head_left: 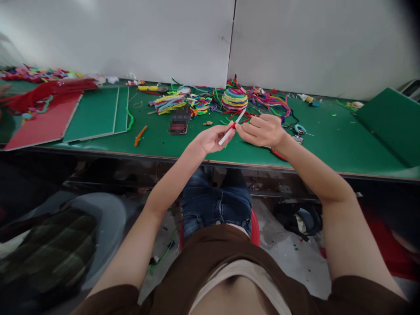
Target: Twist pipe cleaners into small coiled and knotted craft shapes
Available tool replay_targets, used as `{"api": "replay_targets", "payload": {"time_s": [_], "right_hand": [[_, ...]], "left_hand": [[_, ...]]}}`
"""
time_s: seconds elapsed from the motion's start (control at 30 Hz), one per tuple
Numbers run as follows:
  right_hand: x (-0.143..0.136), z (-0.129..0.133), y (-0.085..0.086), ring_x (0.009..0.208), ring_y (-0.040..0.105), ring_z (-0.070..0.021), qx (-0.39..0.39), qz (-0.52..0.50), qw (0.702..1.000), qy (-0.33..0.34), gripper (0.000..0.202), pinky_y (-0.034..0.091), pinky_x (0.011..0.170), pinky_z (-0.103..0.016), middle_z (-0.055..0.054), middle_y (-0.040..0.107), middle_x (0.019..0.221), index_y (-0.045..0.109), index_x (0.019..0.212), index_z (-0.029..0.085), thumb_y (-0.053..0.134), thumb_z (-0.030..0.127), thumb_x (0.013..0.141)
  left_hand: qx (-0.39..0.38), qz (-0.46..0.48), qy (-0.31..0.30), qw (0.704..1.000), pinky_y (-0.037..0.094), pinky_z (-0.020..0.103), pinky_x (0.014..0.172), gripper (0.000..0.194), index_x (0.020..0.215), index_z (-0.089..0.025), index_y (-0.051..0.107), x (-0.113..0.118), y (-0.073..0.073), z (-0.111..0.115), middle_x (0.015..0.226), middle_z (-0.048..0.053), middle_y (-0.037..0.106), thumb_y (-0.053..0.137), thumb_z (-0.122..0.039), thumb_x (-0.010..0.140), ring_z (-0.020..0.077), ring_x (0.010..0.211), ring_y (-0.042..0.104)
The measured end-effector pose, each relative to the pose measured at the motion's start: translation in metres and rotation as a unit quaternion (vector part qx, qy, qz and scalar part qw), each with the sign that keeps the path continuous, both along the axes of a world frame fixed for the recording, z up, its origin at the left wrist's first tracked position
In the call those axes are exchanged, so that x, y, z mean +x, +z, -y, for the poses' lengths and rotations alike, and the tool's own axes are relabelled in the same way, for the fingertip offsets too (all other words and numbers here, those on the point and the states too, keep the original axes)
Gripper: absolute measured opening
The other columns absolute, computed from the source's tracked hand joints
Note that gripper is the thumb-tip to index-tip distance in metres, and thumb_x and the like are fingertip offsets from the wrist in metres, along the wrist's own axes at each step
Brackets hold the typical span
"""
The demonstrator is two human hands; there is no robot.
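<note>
My left hand (215, 138) is closed around a thin white stick (225, 137) that slants up to the right above the green table. A short piece of red pipe cleaner (233, 125) is wrapped on the stick near my left fingertips. Close against it, my right hand (260, 130) has its fingers curled in a pinch at the red piece; its fingertips are partly hidden. Just beyond the stick's upper end sits a ball wound in rainbow-striped pipe cleaners (234, 99). Below my right wrist, a red-handled tool (278, 154) lies partly covered.
Bundles of coloured pipe cleaners (170, 103) lie along the back of the green table (334, 144), by the wall. A phone (179, 121) and an orange twisted piece (140, 136) are left of my hands. Green boards (93, 116) lie farther left; another green board (392, 124) stands right.
</note>
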State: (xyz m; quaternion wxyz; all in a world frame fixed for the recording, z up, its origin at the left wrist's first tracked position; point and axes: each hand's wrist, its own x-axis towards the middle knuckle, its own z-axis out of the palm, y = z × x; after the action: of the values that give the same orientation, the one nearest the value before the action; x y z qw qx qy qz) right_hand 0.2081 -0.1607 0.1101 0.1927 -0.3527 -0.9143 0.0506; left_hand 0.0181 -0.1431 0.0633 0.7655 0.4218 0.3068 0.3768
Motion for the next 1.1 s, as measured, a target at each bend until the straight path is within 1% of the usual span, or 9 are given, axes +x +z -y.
{"api": "replay_targets", "payload": {"time_s": [0.13, 0.27, 0.37, 0.47, 0.53, 0.67, 0.87, 0.97, 1.1], "right_hand": [[0.007, -0.008, 0.015, 0.083, 0.056, -0.0167, -0.037, -0.028, 0.999, -0.010, 0.025, 0.042, 0.076, -0.036, -0.001, 0.068, 0.083, 0.068, 0.096, 0.033, 0.056, 0.050, 0.084], [0.008, -0.003, -0.005, 0.104, 0.055, -0.0200, 0.046, -0.056, 0.995, -0.069, 0.024, 0.036, 0.095, -0.043, 0.000, 0.069, 0.098, 0.065, 0.105, 0.037, 0.052, 0.047, 0.087], [0.002, 0.005, -0.025, 0.103, 0.056, -0.0220, 0.094, -0.114, 0.984, -0.099, 0.024, 0.038, 0.092, -0.043, -0.002, 0.068, 0.094, 0.066, 0.099, 0.034, 0.053, 0.048, 0.085], [-0.010, 0.015, -0.034, 0.088, 0.059, -0.0211, 0.091, -0.217, 0.965, -0.117, 0.033, 0.043, 0.078, -0.039, -0.005, 0.065, 0.082, 0.067, 0.091, 0.025, 0.048, 0.052, 0.086], [-0.019, 0.022, -0.032, 0.072, 0.057, -0.0171, 0.026, -0.303, 0.944, -0.127, 0.038, 0.043, 0.066, -0.033, -0.004, 0.061, 0.072, 0.065, 0.087, 0.022, 0.047, 0.055, 0.086], [-0.035, 0.031, -0.020, 0.051, 0.044, -0.0076, -0.206, -0.422, 0.878, -0.092, 0.040, 0.032, 0.046, -0.023, 0.002, 0.054, 0.063, 0.061, 0.081, 0.020, 0.055, 0.060, 0.078], [-0.045, 0.032, -0.011, 0.048, 0.041, -0.0033, -0.405, -0.501, 0.760, -0.083, 0.040, 0.026, 0.039, -0.018, 0.004, 0.055, 0.063, 0.052, 0.070, 0.018, 0.072, 0.052, 0.065], [-0.045, 0.029, -0.016, 0.051, 0.047, -0.0039, -0.467, -0.491, 0.731, -0.080, 0.036, 0.029, 0.040, -0.016, 0.005, 0.055, 0.062, 0.053, 0.069, 0.018, 0.076, 0.044, 0.063], [-0.044, 0.025, -0.026, 0.054, 0.049, -0.0037, -0.452, -0.512, 0.727, -0.073, 0.030, 0.030, 0.042, -0.015, 0.007, 0.054, 0.062, 0.059, 0.074, 0.018, 0.079, 0.034, 0.058]], "left_hand": [[0.015, 0.045, 0.038, 0.998, 0.052, 0.015, 0.055, 0.012, 0.078, -0.015, 0.061, 0.003, 0.004, 0.008, 0.069, 0.001, 0.065, 0.056, -0.022, 0.087, 0.0073, 0.062, 0.065], [0.149, 0.027, 0.135, 0.979, 0.051, 0.017, 0.056, 0.014, 0.086, -0.018, 0.059, 0.004, 0.003, 0.016, 0.080, 0.000, 0.066, 0.062, -0.032, 0.083, 0.0099, 0.071, 0.067], [0.237, -0.015, 0.204, 0.950, 0.052, 0.020, 0.060, 0.025, 0.092, -0.021, 0.058, 0.000, 0.002, 0.018, 0.087, 0.001, 0.066, 0.065, -0.041, 0.079, 0.0147, 0.083, 0.068], [0.292, -0.048, 0.233, 0.926, 0.052, 0.022, 0.066, 0.028, 0.092, -0.022, 0.059, -0.006, 0.004, 0.021, 0.090, 0.002, 0.064, 0.068, -0.043, 0.076, 0.0183, 0.094, 0.066], [0.320, -0.066, 0.248, 0.912, 0.052, 0.023, 0.069, 0.027, 0.092, -0.022, 0.061, -0.010, 0.006, 0.024, 0.091, 0.002, 0.064, 0.068, -0.042, 0.075, 0.0186, 0.097, 0.064], [0.389, -0.111, 0.272, 0.873, 0.052, 0.027, 0.077, 0.023, 0.090, -0.022, 0.065, -0.016, 0.007, 0.029, 0.097, 0.004, 0.065, 0.068, -0.041, 0.076, 0.0188, 0.101, 0.061], [0.538, -0.173, 0.236, 0.791, 0.045, 0.036, 0.099, 0.013, 0.083, -0.024, 0.070, -0.025, -0.007, 0.022, 0.100, 0.004, 0.067, 0.067, -0.035, 0.077, 0.0186, 0.107, 0.060], [0.586, -0.210, 0.178, 0.762, 0.044, 0.038, 0.102, 0.013, 0.087, -0.027, 0.070, -0.033, -0.013, 0.016, 0.097, 0.002, 0.068, 0.067, -0.034, 0.077, 0.0192, 0.109, 0.060], [0.645, -0.263, 0.136, 0.704, 0.048, 0.036, 0.098, 0.013, 0.092, -0.030, 0.070, -0.044, -0.014, 0.011, 0.093, 0.002, 0.070, 0.065, -0.031, 0.080, 0.0193, 0.109, 0.062]]}}
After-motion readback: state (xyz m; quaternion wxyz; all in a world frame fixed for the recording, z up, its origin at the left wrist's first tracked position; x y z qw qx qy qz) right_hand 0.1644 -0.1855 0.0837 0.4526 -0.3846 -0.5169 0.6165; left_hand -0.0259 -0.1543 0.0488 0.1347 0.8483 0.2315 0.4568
